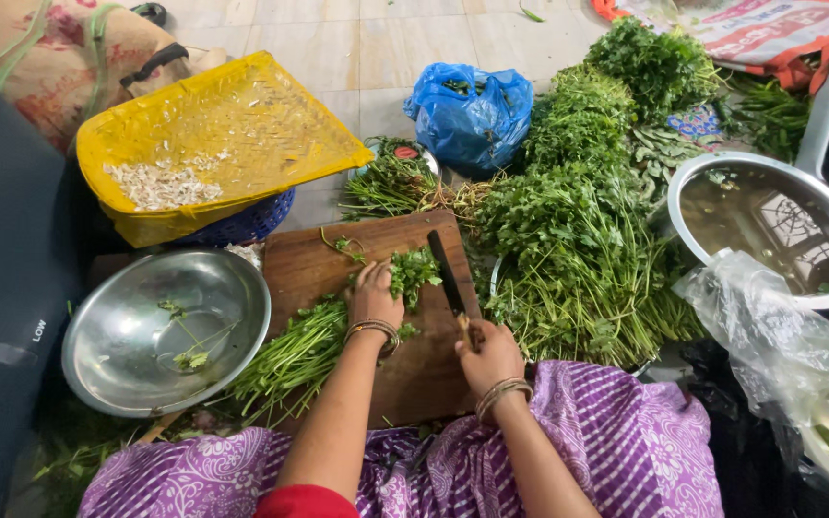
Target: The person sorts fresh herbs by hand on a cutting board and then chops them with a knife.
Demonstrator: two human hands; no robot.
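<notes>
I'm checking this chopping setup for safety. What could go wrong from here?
The left hand presses the bunch of green leafy herbs close to the dark-bladed knife held by the right hand, so its fingers could get nicked. The brown wooden cutting board lies on the floor, so it might shift.

Both bare forearms reach forward from the near edge, each wrist ringed with bangles. The left hand (pixel 373 294) lies palm down, fingers curled and pressing flat. The right hand (pixel 489 357), just right of it, is clenched in a fist, knuckles up.
</notes>
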